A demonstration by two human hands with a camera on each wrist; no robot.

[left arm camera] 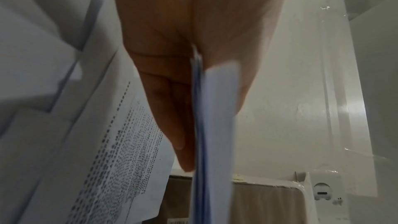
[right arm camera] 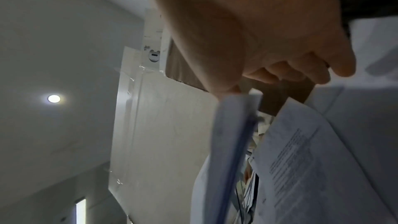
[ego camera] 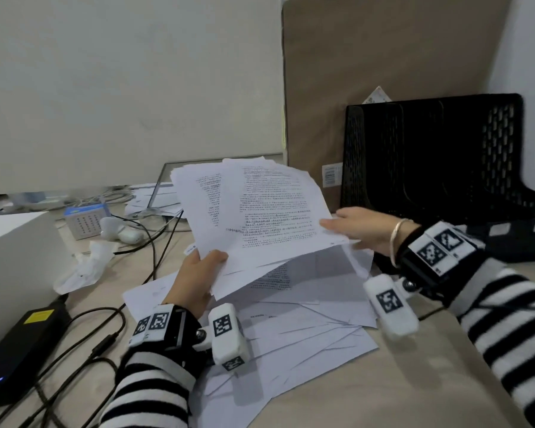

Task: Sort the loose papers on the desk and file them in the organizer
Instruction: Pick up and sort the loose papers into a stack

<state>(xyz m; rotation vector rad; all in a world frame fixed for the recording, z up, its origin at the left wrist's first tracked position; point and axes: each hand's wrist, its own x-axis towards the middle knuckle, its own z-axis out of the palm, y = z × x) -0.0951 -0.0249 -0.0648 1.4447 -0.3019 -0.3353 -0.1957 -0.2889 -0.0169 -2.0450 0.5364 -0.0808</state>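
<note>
Pinching one raised sheaf of papers (ego camera: 260, 211), left hand (ego camera: 195, 279) and right hand (ego camera: 362, 233), fingers (left arm camera: 172, 117) clamped.

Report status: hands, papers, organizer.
Left hand and right hand both grip a fanned sheaf of printed papers above the desk. More loose sheets underneath. Black mesh organizer unobstructed, right rear.

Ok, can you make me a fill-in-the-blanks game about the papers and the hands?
1. Both hands hold a bunch of printed ____ above the desk.
2. The organizer standing at the back right is coloured ____.
3. The left hand grips the bunch at its bottom ____ corner.
4. The right hand wears a ____ on its wrist.

Missing words: papers; black; left; bracelet
</note>
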